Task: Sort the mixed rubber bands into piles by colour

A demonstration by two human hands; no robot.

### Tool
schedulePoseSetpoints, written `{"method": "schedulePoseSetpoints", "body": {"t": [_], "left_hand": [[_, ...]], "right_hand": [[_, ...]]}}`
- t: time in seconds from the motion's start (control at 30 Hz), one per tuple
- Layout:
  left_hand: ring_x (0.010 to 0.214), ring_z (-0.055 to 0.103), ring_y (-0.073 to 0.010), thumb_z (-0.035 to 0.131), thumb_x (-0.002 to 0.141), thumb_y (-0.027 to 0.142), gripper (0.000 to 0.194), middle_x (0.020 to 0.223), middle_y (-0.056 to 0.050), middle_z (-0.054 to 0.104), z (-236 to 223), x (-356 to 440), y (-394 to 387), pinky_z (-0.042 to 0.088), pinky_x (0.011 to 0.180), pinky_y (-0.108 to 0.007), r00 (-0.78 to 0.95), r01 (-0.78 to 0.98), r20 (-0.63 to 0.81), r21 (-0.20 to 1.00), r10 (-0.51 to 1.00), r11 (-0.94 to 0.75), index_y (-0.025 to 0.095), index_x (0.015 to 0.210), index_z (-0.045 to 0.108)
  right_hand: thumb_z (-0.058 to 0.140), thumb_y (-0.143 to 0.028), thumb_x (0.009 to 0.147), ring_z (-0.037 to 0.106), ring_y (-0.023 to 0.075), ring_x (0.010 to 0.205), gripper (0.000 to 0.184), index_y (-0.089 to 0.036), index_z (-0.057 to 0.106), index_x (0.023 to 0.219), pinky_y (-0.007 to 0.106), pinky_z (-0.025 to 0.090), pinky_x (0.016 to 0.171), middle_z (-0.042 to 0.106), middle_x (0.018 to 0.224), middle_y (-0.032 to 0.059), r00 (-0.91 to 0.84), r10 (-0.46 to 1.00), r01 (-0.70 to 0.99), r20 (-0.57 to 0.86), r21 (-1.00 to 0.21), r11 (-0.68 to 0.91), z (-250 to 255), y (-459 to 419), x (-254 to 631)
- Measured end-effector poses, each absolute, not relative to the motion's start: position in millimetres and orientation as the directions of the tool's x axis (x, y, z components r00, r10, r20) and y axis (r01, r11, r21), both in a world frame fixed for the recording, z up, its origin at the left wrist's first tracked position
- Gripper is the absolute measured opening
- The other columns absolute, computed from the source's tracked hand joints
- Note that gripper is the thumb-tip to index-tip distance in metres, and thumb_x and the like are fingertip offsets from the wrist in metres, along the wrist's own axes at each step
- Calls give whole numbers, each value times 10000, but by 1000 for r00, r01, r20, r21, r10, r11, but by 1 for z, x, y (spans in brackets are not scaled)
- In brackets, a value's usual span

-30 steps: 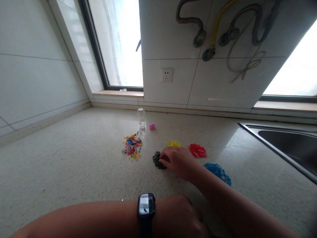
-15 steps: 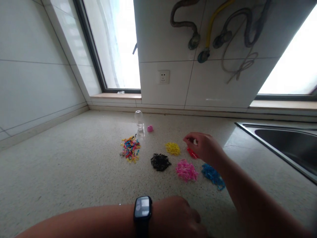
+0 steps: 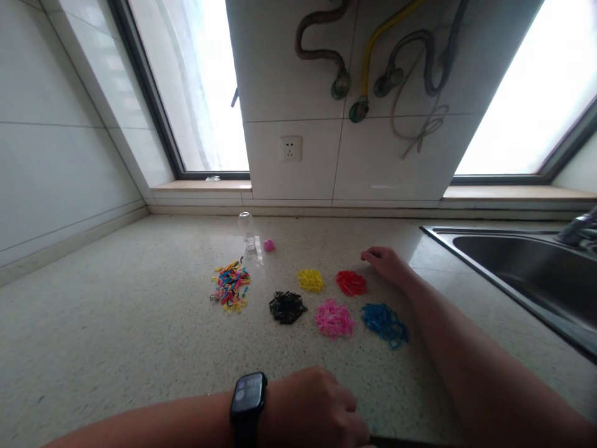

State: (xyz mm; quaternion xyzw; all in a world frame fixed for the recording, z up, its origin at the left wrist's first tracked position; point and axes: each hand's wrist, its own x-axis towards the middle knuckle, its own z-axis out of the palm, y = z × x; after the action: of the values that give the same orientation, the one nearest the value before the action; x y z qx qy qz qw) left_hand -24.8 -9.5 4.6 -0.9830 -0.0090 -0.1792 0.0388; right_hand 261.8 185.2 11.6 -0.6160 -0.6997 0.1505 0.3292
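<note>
Small rubber bands lie in heaps on the speckled counter (image 3: pixel 116 323): a mixed-colour heap (image 3: pixel 230 286), a black one (image 3: pixel 286 307), yellow (image 3: pixel 310 280), red (image 3: pixel 351 282), pink (image 3: pixel 334 318) and blue (image 3: pixel 385 320). My right hand (image 3: pixel 385 261) rests on the counter just behind and right of the red heap, fingers stretched out to the left and holding nothing. My left hand (image 3: pixel 317 410), with a dark watch on the wrist, lies at the counter's near edge. Its fingers are curled over something dark that I cannot make out.
A small clear glass bottle (image 3: pixel 246 229) and a pink cap (image 3: pixel 269 245) stand behind the heaps. A steel sink (image 3: pixel 513 274) with a tap (image 3: pixel 578 227) fills the right side. Tiled walls, a socket (image 3: pixel 290 149) and hanging hoses (image 3: pixel 373 56) close the back.
My right hand left the black heap, swung right over the red heap and now lies flat behind it. The pink heap, hidden before, is in plain sight. The view shifted right.
</note>
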Motion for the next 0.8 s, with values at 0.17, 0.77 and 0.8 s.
{"method": "schedulePoseSetpoints", "body": {"t": [0.17,0.77,0.8], "left_hand": [[593,443,-132,553,965,238,119,661,54,508,6,-26,-9,284,441,-289,940,9,341,-36,-4,-999,201,852,559],[591,590,-135,563,864,220,163,674,40,647,50,-45,20,344,470,-304,934,216,282,39,218,-976,228,1012,629],[616,611,-136,556,862,209,187,704,33,667,51,-48,26,366,491,-297,927,245,280,49,248,-968,228,1032,633]], "right_hand": [[500,-447,831,497,150,595,410,-120,747,830,291,351,592,600,621,23,-19,964,762,265,-620,185,13,186,260],[507,-441,812,475,139,539,379,-151,750,822,275,329,547,574,574,5,4,970,771,243,-618,152,3,198,265],[506,-441,815,477,139,537,379,-152,751,826,275,330,545,578,577,6,4,971,773,241,-616,150,3,199,264]]}}
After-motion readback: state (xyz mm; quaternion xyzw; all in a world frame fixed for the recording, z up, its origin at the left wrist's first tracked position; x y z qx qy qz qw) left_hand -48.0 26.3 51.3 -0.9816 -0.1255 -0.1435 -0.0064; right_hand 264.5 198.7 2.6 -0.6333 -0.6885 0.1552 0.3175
